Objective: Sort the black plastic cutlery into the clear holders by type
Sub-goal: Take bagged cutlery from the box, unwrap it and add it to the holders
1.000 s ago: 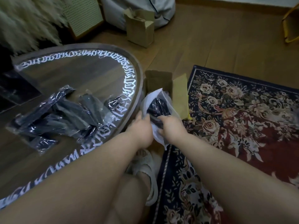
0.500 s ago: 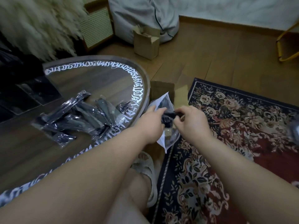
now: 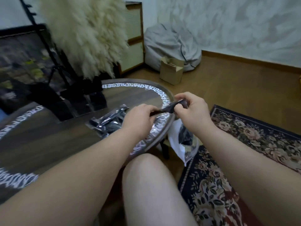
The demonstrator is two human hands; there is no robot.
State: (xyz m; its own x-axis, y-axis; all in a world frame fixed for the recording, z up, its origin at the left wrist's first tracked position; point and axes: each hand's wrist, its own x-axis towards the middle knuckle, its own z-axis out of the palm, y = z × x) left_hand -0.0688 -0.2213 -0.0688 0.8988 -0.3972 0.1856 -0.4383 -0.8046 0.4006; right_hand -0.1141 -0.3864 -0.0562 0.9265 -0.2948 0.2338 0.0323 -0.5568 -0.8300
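A cardboard box [image 3: 171, 71] stands beside a grey beanbag [image 3: 169, 44].

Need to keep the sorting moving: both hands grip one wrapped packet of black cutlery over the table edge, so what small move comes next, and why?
Probably set the black wrapped cutlery packet down with the pile of wrapped black packets on the round glass-topped table. The left hand and right hand hold it just beside that pile, and no clear holder is in view.

Slim clear-wrapped packet of black plastic cutlery [image 3: 172, 107]: lay roughly level in the air above the round table's right edge, pinched at both ends. Heap of clear-wrapped black plastic cutlery packets [image 3: 108, 121]: lay flat on the tabletop near the right edge. Cutlery types unreadable.
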